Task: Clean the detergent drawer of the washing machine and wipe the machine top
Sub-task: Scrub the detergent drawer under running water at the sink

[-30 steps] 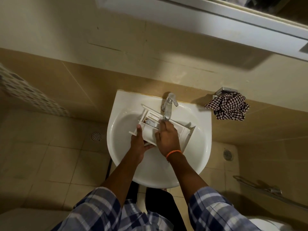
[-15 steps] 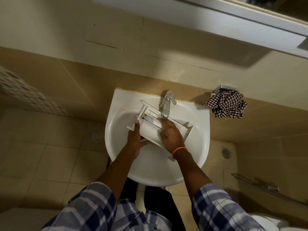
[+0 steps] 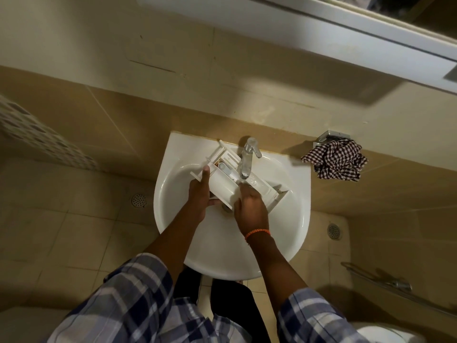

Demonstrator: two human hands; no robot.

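Observation:
The white plastic detergent drawer point(image 3: 223, 180) lies slanted across the white sink point(image 3: 294, 219), under the chrome tap point(image 3: 247, 159). My left hand point(image 3: 200, 194) grips its left near side, thumb lying up along the front wall. My right hand point(image 3: 249, 206) rests on the drawer's near wall below the tap, fingers reaching into the right compartment; their tips are hidden. The drawer's right end point(image 3: 277, 191) sticks out past my right hand.
A checked cloth point(image 3: 336, 163) hangs bunched on a wall hook to the right of the sink. Floor drains point(image 3: 139, 199) sit left and right of the basin. A metal rail point(image 3: 385, 285) runs at the lower right, above a white toilet edge point(image 3: 385, 335).
My right hand has slid from the drawer's middle toward its near right side. My left hand has kept its grip, and the drawer sits slightly more tilted under the tap.

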